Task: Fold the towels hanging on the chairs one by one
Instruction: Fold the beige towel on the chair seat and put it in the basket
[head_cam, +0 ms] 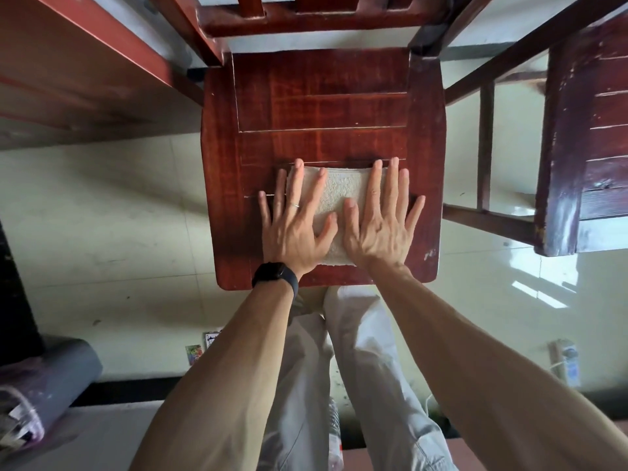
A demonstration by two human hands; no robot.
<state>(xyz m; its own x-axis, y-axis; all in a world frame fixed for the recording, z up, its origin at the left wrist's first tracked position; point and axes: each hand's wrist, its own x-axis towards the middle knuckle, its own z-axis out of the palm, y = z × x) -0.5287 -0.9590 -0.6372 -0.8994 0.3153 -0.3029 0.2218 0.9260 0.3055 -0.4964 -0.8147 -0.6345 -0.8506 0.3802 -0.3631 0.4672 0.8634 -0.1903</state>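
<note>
A small cream towel (336, 195), folded into a compact rectangle, lies flat on the front half of a red-brown wooden chair seat (323, 110). My left hand (295, 226) presses down on the towel's left side with its fingers spread and straight; a ring and a black wrist band show on that arm. Beside it, my right hand (380, 219) lies flat on the towel's right side, fingers also spread. Both palms cover the near part of the towel. No other towel is in view.
The chair's backrest rails (306, 18) rise at the top. A second dark wooden chair (584, 137) stands to the right, and a wooden table edge (85, 62) runs along the left. Pale floor tiles, a grey roll (51, 379) and a power strip (565, 362) lie around.
</note>
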